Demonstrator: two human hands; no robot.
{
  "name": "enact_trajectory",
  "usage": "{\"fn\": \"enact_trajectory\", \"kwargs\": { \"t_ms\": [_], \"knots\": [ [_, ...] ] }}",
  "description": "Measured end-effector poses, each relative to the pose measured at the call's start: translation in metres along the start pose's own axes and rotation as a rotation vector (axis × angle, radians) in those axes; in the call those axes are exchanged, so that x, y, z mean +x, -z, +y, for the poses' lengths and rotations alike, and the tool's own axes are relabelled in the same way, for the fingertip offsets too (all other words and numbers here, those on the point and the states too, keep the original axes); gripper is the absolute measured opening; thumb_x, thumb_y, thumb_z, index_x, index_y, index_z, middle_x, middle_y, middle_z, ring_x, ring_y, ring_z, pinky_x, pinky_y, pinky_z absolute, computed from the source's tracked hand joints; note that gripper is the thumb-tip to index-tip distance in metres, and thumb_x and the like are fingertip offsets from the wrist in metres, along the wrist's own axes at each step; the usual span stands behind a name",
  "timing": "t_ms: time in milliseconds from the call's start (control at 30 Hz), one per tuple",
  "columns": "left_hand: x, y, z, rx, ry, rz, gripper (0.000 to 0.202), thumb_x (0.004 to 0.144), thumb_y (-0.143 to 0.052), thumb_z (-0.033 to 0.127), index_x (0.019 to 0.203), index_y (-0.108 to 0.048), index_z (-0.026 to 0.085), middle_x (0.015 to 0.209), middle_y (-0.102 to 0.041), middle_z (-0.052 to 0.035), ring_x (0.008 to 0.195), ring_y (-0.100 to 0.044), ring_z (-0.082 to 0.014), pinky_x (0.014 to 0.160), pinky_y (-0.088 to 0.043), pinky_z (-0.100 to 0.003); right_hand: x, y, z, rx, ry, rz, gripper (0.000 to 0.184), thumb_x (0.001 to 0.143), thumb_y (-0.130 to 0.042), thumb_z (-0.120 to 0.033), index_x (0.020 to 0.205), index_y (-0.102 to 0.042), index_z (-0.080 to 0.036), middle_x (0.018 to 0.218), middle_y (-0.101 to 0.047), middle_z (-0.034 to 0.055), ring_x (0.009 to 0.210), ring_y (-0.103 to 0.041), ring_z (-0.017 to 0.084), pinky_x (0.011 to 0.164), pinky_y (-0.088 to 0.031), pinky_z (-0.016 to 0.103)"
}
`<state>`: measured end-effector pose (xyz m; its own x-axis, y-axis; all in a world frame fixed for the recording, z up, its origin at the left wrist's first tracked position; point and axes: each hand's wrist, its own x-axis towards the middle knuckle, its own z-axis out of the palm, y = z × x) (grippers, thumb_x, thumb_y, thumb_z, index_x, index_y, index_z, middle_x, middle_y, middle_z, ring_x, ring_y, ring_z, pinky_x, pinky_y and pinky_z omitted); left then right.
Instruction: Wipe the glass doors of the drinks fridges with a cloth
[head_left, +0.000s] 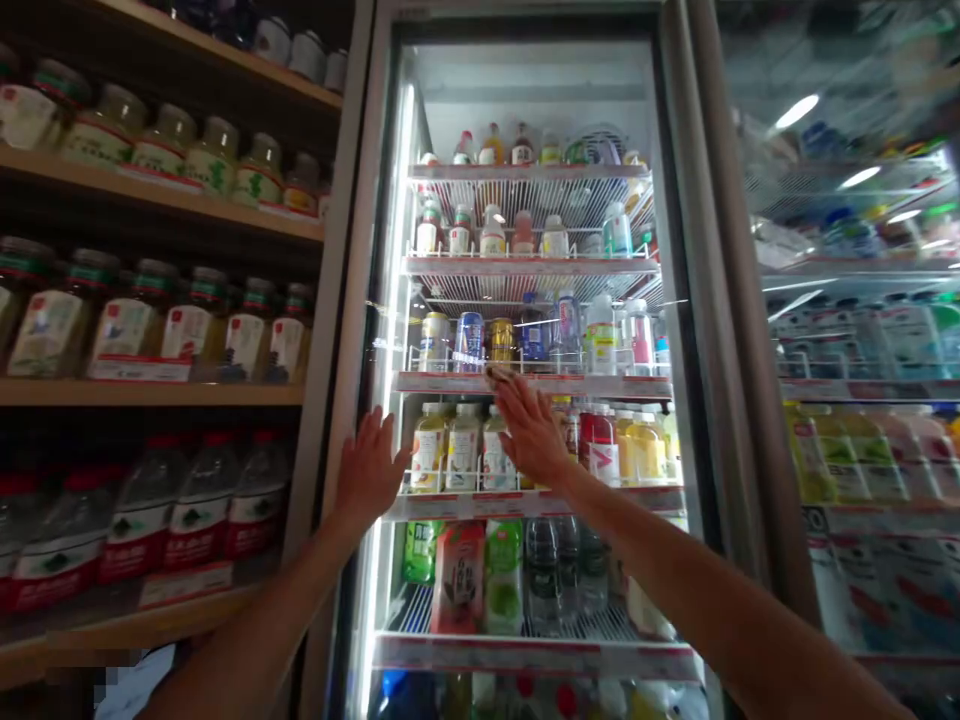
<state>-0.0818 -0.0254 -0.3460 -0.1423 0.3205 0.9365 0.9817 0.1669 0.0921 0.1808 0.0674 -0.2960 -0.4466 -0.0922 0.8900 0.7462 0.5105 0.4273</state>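
Observation:
I face a lit drinks fridge (679, 300) with wire shelves of bottles and cans. My left hand (370, 468) lies flat with fingers spread against the fridge's left edge, level with the shelf of pale yellow juice bottles (463, 447). My right hand (529, 432) is stretched out flat in front of the same shelf, fingers pointing up and left towards the shelf rail (525, 384) under the cans (469, 341). A small brownish patch sits at its fingertips; I cannot make out what it is. Whether the hands press on glass I cannot tell.
Wooden shelves (150, 392) on the left carry jars with labels and, lower down, large water bottles (202, 500). To the right stands another glass fridge door (862, 400) full of reflections. Green and dark bottles (502, 575) fill the lower fridge shelf.

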Motion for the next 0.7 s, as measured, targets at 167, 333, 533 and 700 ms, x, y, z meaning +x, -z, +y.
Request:
{"fn": "enact_trajectory", "kwargs": {
  "t_ms": [167,333,533,700],
  "knots": [
    [-0.006,0.003,0.0,-0.061,-0.086,0.025,0.048,0.088,-0.034,0.033,0.128,-0.048,0.011,0.143,-0.04,-0.0168,0.134,-0.036,-0.0294,0.105,-0.035,-0.054,0.013,0.005,0.015,0.017,-0.222,0.079,0.054,0.09,-0.037,-0.027,0.142,-0.032,-0.015,0.152,-0.025,0.0089,0.142,-0.011,0.031,0.112,-0.018,0.056],
    [0.005,0.01,0.072,-0.451,-0.287,0.157,0.047,0.093,-0.028,0.033,0.135,-0.04,0.016,0.145,-0.038,-0.0112,0.135,-0.035,-0.0195,0.112,-0.029,-0.044,0.013,-0.004,-0.022,0.19,-0.132,0.048,0.059,0.088,-0.04,-0.025,0.145,-0.025,-0.021,0.153,-0.025,0.0047,0.144,-0.009,0.027,0.113,-0.021,0.054],
    [0.019,-0.012,0.166,-0.834,-0.209,0.111,0.05,0.094,-0.028,0.036,0.14,-0.031,0.016,0.146,-0.037,-0.0119,0.136,-0.033,-0.0197,0.111,-0.032,-0.04,-0.038,-0.006,-0.023,0.331,-0.173,0.19,0.063,0.092,-0.028,-0.023,0.149,-0.002,-0.019,0.149,-0.034,0.0101,0.14,-0.026,0.018,0.11,-0.03,0.044],
    [0.033,-0.028,0.198,-0.674,-0.04,0.308,0.048,0.089,-0.042,0.033,0.133,-0.041,0.015,0.144,-0.038,-0.0157,0.137,-0.029,-0.0288,0.112,-0.028,-0.052,-0.079,0.018,0.045,0.039,-0.166,0.22,0.059,0.093,-0.032,-0.025,0.148,-0.011,-0.023,0.15,-0.03,0.0107,0.142,-0.02,0.022,0.113,-0.019,0.051]
  ]
}}
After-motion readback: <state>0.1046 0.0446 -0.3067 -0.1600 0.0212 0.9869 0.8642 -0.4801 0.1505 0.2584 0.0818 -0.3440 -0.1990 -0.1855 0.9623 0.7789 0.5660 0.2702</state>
